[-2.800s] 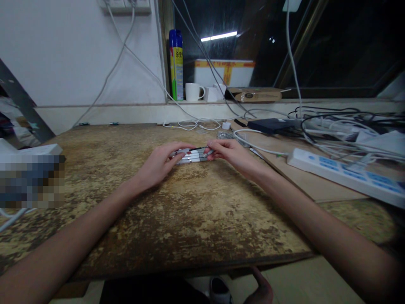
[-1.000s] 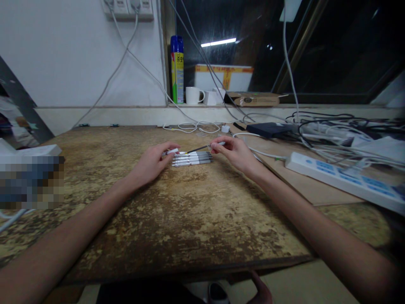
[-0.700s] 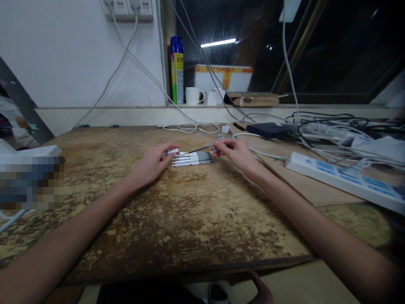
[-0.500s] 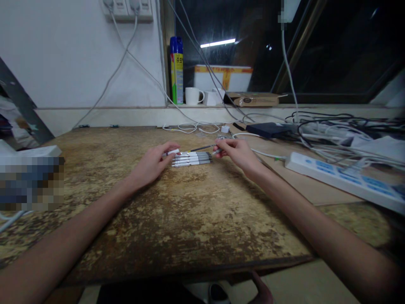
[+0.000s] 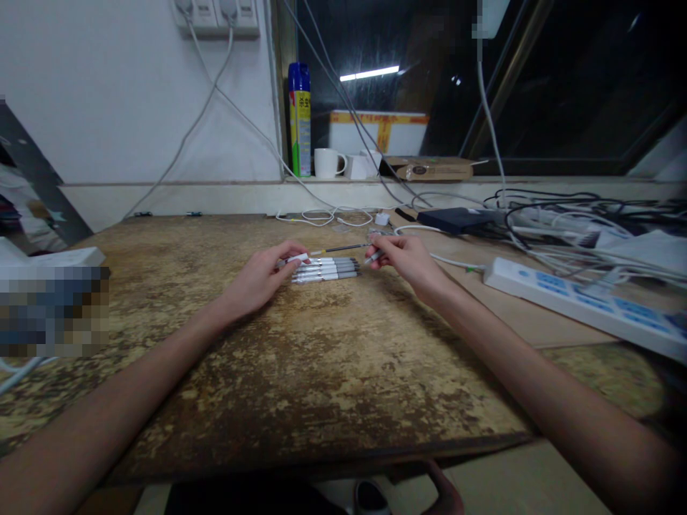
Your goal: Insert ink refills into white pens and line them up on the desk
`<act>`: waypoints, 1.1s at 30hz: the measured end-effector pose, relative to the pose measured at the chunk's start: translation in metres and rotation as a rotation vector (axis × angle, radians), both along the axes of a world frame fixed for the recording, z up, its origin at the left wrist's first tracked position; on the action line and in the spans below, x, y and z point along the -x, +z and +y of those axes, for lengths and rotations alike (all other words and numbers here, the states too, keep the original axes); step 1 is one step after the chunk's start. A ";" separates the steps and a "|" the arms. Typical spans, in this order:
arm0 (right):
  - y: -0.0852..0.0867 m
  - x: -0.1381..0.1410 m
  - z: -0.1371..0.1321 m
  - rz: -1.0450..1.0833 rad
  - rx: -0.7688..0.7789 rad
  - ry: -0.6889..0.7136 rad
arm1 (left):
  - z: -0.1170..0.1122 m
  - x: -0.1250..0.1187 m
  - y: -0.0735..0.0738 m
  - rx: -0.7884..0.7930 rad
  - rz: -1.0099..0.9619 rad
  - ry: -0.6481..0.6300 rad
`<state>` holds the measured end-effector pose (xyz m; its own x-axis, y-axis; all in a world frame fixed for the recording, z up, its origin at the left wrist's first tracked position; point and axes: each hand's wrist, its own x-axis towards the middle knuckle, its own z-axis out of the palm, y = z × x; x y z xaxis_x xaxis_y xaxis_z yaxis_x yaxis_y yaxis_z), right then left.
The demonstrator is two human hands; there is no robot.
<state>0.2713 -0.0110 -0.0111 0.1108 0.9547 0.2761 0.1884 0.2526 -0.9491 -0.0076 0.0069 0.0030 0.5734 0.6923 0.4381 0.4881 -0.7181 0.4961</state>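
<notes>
In the head view, the left hand [image 5: 265, 275], just left of the middle of the frame, grasps a white pen barrel [image 5: 298, 259] between thumb and fingers, its open end pointing right. The right hand [image 5: 400, 259], right of the middle, pinches a thin dark refill [image 5: 346, 248] whose yellowish end reaches left to near the barrel. The same hand also holds a short grey pen piece [image 5: 374, 256], partly hidden by the fingers. Between the two hands, at the centre of the frame, a row of white-and-grey pens [image 5: 325, 270] lies side by side on the worn brown tabletop [image 5: 316, 372], the refill passing just above the row's far edge.

Behind them, at upper centre, a loose white cable [image 5: 320, 217] curls near a small white plug [image 5: 382, 219]. On the sill above, a blue-and-yellow spray can [image 5: 300, 121] stands upright beside a white mug [image 5: 325, 164], with a flat brown carton [image 5: 437, 170] farther right. At right, a white power strip [image 5: 580, 304] lies slantwise below a dark box [image 5: 456, 219] and a tangle of cables. At the left edge, a pixelated patch hides part of what lies there.
</notes>
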 end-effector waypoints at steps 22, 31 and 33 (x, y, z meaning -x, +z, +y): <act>-0.002 -0.003 0.002 -0.090 -0.007 -0.019 | 0.002 -0.001 -0.001 0.082 -0.060 -0.024; -0.003 -0.002 0.001 -0.127 -0.052 0.004 | 0.000 -0.002 0.001 0.093 -0.053 -0.052; -0.002 0.001 0.000 -0.170 -0.122 0.030 | -0.001 -0.004 0.002 0.097 -0.061 -0.060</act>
<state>0.2708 -0.0115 -0.0129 0.0244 0.9153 0.4021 0.3341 0.3716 -0.8662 -0.0041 0.0055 0.0050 0.5893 0.6985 0.4061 0.4128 -0.6923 0.5919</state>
